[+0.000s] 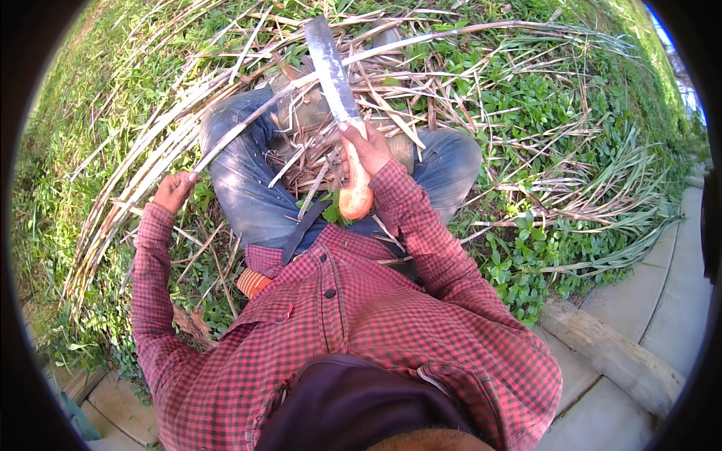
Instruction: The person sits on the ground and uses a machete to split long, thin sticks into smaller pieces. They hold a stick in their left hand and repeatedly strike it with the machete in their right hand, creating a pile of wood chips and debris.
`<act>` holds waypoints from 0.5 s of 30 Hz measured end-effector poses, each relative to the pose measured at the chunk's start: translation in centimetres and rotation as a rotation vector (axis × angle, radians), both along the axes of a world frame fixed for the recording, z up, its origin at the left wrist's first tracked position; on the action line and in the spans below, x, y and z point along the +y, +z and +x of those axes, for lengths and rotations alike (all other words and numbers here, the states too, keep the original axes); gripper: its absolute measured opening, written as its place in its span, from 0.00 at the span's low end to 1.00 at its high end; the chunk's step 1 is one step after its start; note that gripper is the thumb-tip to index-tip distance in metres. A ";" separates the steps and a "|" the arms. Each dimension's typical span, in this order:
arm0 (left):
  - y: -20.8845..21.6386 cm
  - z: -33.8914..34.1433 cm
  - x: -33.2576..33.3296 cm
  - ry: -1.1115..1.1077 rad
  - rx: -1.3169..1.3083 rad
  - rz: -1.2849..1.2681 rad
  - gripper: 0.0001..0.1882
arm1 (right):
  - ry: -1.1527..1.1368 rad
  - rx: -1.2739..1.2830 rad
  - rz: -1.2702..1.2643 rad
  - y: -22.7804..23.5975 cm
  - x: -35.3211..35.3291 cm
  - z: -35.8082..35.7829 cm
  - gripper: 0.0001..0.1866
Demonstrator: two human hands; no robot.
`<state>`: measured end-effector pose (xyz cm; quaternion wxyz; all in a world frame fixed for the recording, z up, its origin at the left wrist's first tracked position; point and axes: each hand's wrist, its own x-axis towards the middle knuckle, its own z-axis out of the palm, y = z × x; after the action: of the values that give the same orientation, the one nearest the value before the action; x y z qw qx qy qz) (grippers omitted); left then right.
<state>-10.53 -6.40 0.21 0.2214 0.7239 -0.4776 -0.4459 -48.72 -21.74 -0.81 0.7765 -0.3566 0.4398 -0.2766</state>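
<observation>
My left hand (174, 192) is closed around the near end of a long, pale cane stalk (244, 128). From there the stalk slants up over my left knee and arches away to the far right, ending in green leaves. My right hand (366, 150) grips a machete (331, 71) by its bulbous orange-brown wooden handle (356, 199). Its broad grey blade points away from me and crosses over the stalk; whether the two touch, I cannot tell. Dry peeled strips and leaf scraps (312, 161) lie between my legs.
Several long stalks (128, 203) lie in a bundle on the grass at my left. Leafy cut stalks (587, 199) are spread to the right. A dark flat strip (304, 225) rests across my lap. Behind me on the right are a wooden beam (613, 353) and paving slabs (602, 421).
</observation>
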 end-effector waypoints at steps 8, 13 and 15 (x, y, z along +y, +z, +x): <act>1.8 0.6 -1.4 0.021 0.228 0.278 0.23 | -0.133 0.048 -0.093 -3.7 0.3 -1.6 0.20; 3.3 0.6 -0.4 -0.050 -0.332 0.063 0.22 | 0.302 -0.093 0.056 0.9 4.4 1.4 0.20; 3.6 1.7 1.1 -0.062 -0.823 -0.219 0.24 | 0.246 -0.093 0.026 2.2 2.8 0.1 0.19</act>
<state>-8.88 -5.30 3.83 0.0746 0.7991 -0.5921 -0.0729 -48.59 -18.94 1.42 0.8287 -0.3844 0.3598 -0.1900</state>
